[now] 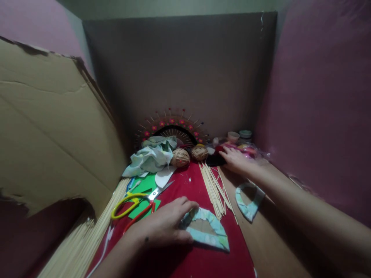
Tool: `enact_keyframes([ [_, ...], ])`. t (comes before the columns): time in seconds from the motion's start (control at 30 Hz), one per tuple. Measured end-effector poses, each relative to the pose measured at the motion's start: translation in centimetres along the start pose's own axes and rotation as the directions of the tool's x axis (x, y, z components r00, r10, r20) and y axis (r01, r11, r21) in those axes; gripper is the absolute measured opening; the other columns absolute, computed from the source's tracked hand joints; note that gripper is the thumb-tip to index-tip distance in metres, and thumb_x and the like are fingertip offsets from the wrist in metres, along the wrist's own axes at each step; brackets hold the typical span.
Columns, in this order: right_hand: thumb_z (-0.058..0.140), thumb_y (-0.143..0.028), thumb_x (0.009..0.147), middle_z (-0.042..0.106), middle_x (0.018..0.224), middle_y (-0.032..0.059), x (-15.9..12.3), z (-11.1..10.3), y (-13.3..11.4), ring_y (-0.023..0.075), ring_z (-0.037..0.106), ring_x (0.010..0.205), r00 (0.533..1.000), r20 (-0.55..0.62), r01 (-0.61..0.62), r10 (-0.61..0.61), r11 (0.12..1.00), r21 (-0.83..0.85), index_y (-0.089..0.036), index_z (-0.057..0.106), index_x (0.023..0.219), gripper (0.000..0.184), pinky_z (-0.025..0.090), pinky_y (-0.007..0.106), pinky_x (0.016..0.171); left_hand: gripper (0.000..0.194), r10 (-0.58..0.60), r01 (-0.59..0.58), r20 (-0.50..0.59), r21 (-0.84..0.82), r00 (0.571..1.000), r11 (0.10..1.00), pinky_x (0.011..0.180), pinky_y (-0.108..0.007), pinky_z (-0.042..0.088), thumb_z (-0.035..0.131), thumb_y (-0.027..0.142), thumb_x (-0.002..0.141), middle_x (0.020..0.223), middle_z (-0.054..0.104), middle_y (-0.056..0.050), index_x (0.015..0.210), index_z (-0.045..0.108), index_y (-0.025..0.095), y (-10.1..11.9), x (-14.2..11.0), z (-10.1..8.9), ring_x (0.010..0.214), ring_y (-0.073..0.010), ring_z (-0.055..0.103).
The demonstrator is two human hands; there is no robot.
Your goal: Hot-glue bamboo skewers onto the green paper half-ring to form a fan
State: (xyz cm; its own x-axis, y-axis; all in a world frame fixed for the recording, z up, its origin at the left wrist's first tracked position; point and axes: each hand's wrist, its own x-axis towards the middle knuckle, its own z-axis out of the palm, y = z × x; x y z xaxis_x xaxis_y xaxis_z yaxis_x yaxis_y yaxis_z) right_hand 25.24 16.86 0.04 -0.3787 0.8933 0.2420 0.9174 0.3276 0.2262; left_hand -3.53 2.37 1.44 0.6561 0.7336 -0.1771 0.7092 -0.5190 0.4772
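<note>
My left hand grips the left side of a half-round cardboard piece edged with pale green-blue patterned cloth, over the red surface. My right hand stretches to the back right, fingers extended among small things by a black item; what the fingertips touch is unclear. Below the right forearm lies a second cloth-edged piece. Close to my left hand are scissors with yellow and red handles, blades apart, a white cut-out and green sheets.
Thin sticks lie mid-right, and more sticks at left. Two twine balls, crumpled cloth and a flower-decorated fan-shaped piece stand at the back. Torn cardboard leans left; a small cup sits back right.
</note>
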Motion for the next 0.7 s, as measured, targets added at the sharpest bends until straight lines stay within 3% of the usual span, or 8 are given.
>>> enact_keyframes([
  [0.23,0.053,-0.020,0.074,0.046,0.131,0.0187,1.6,0.8,-0.2,0.0324,0.048,0.110,0.999,-0.010,0.031,-0.031,0.998,-0.051,-0.013,0.049,0.127,0.054,0.036,0.040,0.086,0.065,0.009,-0.009,-0.003,0.028,1.000,1.000,0.091,-0.035,0.041,0.066,0.031,0.071,0.116,0.052,-0.004,0.131,0.041,0.033,0.4,0.0,-0.2,0.104,-0.0234,0.051],
  [0.7,0.043,-0.014,0.084,0.050,0.128,0.0197,2.0,1.4,0.5,0.0319,0.050,0.108,1.000,0.028,0.004,-0.003,0.999,-0.033,-0.014,0.051,0.126,0.043,0.037,0.041,0.081,0.062,0.030,-0.027,-0.024,0.122,0.999,0.992,0.091,-0.037,0.042,0.061,0.031,0.075,0.115,0.052,-0.006,0.133,0.038,0.029,1.1,0.0,0.2,0.104,-0.0239,0.049],
])
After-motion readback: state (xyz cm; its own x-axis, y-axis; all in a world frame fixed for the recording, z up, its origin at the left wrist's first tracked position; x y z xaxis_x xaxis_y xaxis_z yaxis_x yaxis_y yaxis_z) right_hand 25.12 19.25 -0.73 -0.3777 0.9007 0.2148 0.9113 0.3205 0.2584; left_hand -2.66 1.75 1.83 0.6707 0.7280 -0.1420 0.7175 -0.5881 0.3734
